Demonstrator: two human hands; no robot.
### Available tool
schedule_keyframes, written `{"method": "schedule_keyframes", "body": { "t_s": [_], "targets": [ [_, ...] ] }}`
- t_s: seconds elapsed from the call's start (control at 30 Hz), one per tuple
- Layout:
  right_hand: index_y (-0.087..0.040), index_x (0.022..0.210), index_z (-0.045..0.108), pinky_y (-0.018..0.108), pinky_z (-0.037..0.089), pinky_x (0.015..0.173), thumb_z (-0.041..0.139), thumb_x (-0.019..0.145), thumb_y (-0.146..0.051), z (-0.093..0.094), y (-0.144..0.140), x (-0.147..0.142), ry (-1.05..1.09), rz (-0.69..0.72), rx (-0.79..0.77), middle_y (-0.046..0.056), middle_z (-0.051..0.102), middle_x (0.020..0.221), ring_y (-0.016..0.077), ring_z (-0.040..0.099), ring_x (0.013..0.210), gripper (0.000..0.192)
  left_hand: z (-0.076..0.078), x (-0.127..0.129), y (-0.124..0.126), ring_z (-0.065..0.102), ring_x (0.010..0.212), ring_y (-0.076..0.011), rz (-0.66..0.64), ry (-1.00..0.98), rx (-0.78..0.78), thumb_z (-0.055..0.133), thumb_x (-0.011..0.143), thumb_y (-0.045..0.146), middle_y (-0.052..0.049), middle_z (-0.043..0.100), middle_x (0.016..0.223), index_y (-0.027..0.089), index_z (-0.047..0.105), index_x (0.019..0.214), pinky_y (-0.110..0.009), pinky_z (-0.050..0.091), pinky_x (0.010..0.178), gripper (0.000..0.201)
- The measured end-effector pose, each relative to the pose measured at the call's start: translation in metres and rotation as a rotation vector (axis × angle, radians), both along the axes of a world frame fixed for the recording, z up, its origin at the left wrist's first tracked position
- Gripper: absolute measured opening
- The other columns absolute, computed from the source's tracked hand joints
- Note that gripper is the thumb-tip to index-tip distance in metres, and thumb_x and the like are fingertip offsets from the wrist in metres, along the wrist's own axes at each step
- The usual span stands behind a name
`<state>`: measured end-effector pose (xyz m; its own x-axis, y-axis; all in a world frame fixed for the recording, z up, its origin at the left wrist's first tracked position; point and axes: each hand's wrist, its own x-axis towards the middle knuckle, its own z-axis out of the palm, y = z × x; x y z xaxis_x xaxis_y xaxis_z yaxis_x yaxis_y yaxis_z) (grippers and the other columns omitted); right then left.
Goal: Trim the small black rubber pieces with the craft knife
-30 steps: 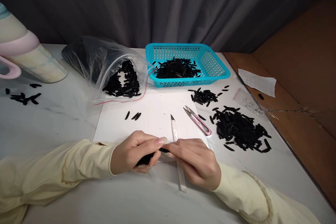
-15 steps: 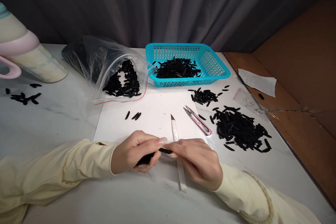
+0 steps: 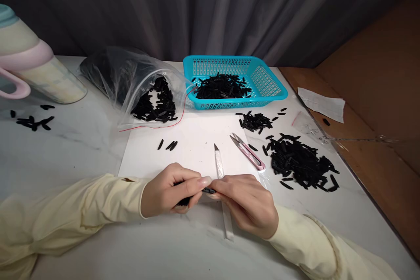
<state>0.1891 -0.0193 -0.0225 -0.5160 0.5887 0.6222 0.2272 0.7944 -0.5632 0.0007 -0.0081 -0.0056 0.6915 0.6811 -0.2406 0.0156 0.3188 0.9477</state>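
**Listener:** What are your hands doing?

**Me:** Both rest low on the white paper sheet [image 3: 193, 148]; my left hand [image 3: 167, 193] is curled shut around a bundle of small black pieces [image 3: 184, 201], and my right hand [image 3: 247, 203] pinches one black piece [image 3: 208, 190] by its end, fingertips meeting my left thumb; compared with a second ago the bundle in my left fist shows less, and the single piece is drawn a little further out, so I judge I am pulling one free.

**Listener:** What is lying under them?

**Me:** A white craft knife [image 3: 221, 183] lies on the paper, partly under my right hand; pink thread snips [image 3: 248, 152] lie just beside it.

**Listener:** And the containers?

**Me:** A turquoise basket [image 3: 272, 89] holds a heap of black pieces; a clear plastic bag [image 3: 131, 78] lies on its side, more spilling from its mouth; a loose black pile [image 3: 300, 162] sits on the table [image 3: 65, 148] to my right.
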Motion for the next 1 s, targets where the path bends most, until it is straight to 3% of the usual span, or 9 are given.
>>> {"method": "schedule_keyframes", "body": {
  "t_s": [0.13, 0.23, 0.4, 0.5, 0.6, 0.67, 0.73, 0.8, 1.0],
  "targets": [
    [-0.009, 0.099, 0.058, 0.025, 0.045, 0.049, 0.046, 0.084, -0.002, 0.003, -0.002, 0.002, -0.033, -0.022, 0.048, 0.007, 0.067, 0.068, 0.0138, 0.060, 0.056, 0.021, -0.003, 0.001, 0.000, 0.027, 0.030, -0.0042, 0.017, -0.035, -0.034, 0.040, 0.088, 0.043, 0.006, 0.030, 0.036, 0.016, 0.041, 0.048, -0.021, 0.019, 0.032, 0.048],
    [-0.013, 0.095, 0.060, 0.025, 0.048, 0.052, 0.049, 0.083, -0.003, 0.013, 0.007, 0.010, -0.068, -0.204, 0.123, 0.005, 0.068, 0.068, 0.0142, 0.061, 0.056, 0.019, -0.006, 0.002, 0.001, 0.026, 0.029, -0.0042, 0.062, -0.067, -0.069, 0.040, 0.087, 0.047, 0.006, 0.031, 0.036, 0.015, 0.043, 0.049, -0.021, 0.018, 0.031, 0.050],
    [-0.015, 0.080, 0.064, 0.023, 0.043, 0.048, 0.055, 0.085, -0.018, 0.041, 0.078, 0.033, -0.273, -0.658, 0.338, 0.003, 0.067, 0.059, 0.0124, 0.059, 0.045, 0.011, -0.004, 0.003, 0.002, 0.026, 0.032, -0.0041, -0.015, 0.039, 0.049, 0.039, 0.088, 0.042, 0.007, 0.029, 0.035, 0.016, 0.040, 0.046, -0.021, 0.021, 0.035, 0.050],
    [-0.015, 0.085, 0.065, 0.025, 0.038, 0.047, 0.052, 0.086, -0.027, 0.061, 0.129, 0.035, -0.567, -0.817, 0.342, 0.005, 0.068, 0.061, 0.0179, 0.063, 0.052, 0.018, -0.007, 0.003, 0.002, 0.029, 0.034, -0.0043, -0.014, 0.087, 0.188, 0.039, 0.088, 0.041, 0.005, 0.034, 0.037, 0.016, 0.040, 0.045, -0.021, 0.024, 0.037, 0.049],
    [-0.014, 0.099, 0.062, 0.025, 0.027, 0.043, 0.052, 0.086, -0.027, 0.074, 0.141, 0.014, -0.883, -0.902, 0.324, 0.009, 0.070, 0.070, 0.0238, 0.064, 0.061, 0.021, -0.013, 0.003, 0.004, 0.028, 0.035, -0.0050, 0.006, 0.077, 0.306, 0.041, 0.087, 0.037, 0.005, 0.034, 0.037, 0.018, 0.037, 0.043, -0.021, 0.026, 0.038, 0.048],
    [-0.015, 0.097, 0.062, 0.026, 0.024, 0.044, 0.045, 0.090, -0.028, 0.072, 0.125, -0.011, -0.937, -0.802, 0.386, 0.010, 0.070, 0.076, 0.0238, 0.065, 0.070, 0.022, -0.015, 0.002, 0.004, 0.027, 0.035, -0.0054, 0.001, 0.048, 0.411, 0.040, 0.086, 0.032, 0.005, 0.033, 0.038, 0.019, 0.033, 0.043, -0.023, 0.024, 0.039, 0.046],
    [-0.017, 0.100, 0.060, 0.026, 0.024, 0.044, 0.041, 0.093, -0.036, 0.063, 0.100, -0.038, -1.007, -0.501, 0.397, 0.008, 0.069, 0.077, 0.0215, 0.065, 0.071, 0.029, -0.016, 0.002, 0.001, 0.023, 0.037, -0.0063, -0.028, 0.008, 0.583, 0.039, 0.086, 0.026, 0.005, 0.027, 0.040, 0.020, 0.026, 0.045, -0.025, 0.022, 0.039, 0.043],
    [-0.015, 0.106, 0.056, 0.028, 0.021, 0.042, 0.034, 0.092, -0.047, 0.049, 0.079, -0.061, -1.086, -0.345, 0.364, 0.007, 0.068, 0.074, 0.0202, 0.063, 0.061, 0.042, -0.018, 0.001, -0.004, 0.019, 0.039, -0.0079, -0.069, -0.007, 0.783, 0.038, 0.085, 0.022, 0.006, 0.022, 0.042, 0.021, 0.019, 0.049, -0.026, 0.020, 0.040, 0.041],
    [-0.014, 0.117, 0.043, 0.027, 0.029, 0.044, 0.015, 0.093, -0.052, 0.010, 0.071, -0.099, -1.138, -0.078, 0.382, 0.013, 0.063, 0.087, 0.0211, 0.063, 0.066, 0.054, -0.029, 0.003, -0.017, 0.013, 0.037, -0.0089, -0.138, 0.055, 1.206, 0.042, 0.081, 0.024, 0.005, 0.025, 0.041, 0.020, 0.013, 0.054, -0.025, 0.014, 0.034, 0.040]
  ]
}}
